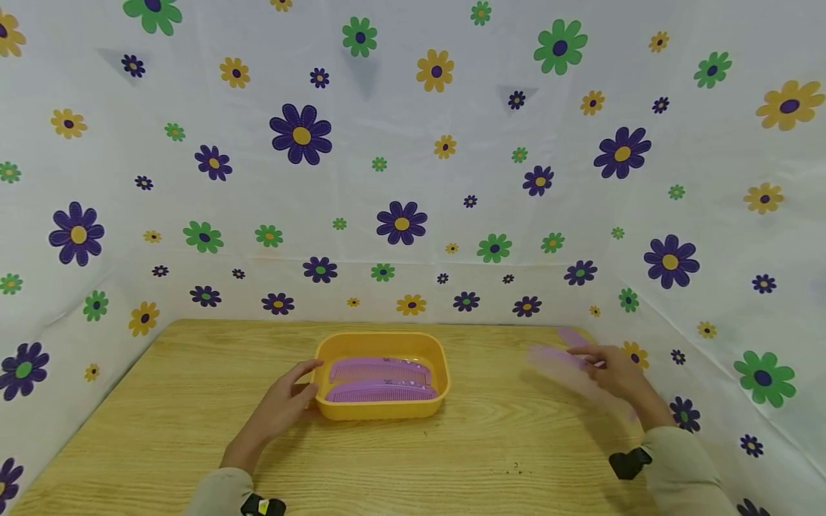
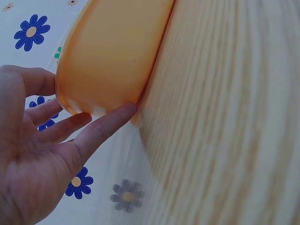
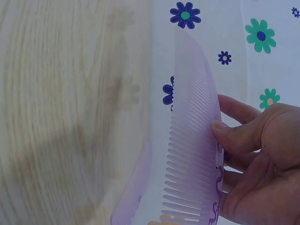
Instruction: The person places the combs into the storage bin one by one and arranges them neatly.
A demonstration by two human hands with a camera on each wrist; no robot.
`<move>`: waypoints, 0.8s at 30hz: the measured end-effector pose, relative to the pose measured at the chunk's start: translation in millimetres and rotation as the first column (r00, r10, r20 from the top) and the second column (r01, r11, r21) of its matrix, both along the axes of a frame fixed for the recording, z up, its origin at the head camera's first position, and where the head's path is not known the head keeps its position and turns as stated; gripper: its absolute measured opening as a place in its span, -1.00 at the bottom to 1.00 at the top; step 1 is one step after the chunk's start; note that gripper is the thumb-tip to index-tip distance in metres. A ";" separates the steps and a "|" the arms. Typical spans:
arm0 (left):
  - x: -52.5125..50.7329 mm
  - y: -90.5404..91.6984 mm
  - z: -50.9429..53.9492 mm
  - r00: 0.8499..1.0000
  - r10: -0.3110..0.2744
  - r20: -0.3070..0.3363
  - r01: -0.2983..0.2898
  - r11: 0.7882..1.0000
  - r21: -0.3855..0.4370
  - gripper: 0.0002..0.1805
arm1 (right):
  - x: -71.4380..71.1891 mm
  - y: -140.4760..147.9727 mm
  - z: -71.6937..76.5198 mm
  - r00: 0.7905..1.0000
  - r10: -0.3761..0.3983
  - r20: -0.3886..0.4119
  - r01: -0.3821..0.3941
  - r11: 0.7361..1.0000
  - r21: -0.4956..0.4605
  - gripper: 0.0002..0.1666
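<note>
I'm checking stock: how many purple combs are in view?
4: the nearer comb and farther comb in the yellow tray, a held comb in the right hand, and a partly hidden comb at the right of the table.

Passage: bench [image 1: 490, 444] between yellow tray [image 1: 381, 411] and comb [image 3: 194, 117] in right hand [image 1: 613, 369].
Left hand [image 1: 290, 399] obstructs the tray's left end; combs [image 1: 381, 387] occupy its interior; flowered sheet [image 1: 413, 179] bounds the bench's rear and sides.

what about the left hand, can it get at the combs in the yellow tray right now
Likely yes: the left hand is at the yellow tray, and nothing covers the two purple combs inside. It holds the tray's end, though, so it would probably have to let go first.
</note>
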State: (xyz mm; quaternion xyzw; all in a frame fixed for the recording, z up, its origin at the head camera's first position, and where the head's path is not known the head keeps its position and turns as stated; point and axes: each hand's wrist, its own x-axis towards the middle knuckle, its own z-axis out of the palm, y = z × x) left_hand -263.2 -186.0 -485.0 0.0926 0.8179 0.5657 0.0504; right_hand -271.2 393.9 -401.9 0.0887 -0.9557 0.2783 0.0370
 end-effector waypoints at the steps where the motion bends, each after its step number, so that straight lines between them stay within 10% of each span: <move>1: 0.0 0.0 -0.1 1.000 0.001 0.000 -0.001 1.000 -0.002 -0.48 | -1.1 -1.7 1.1 1.000 0.009 -0.009 -0.009 1.000 0.000 -0.56; 24: 0.6 0.4 1.2 1.000 0.004 0.009 -0.005 1.000 0.015 -0.48 | -10.1 -32.3 11.5 0.994 0.088 -0.062 -0.089 0.996 -0.015 -0.62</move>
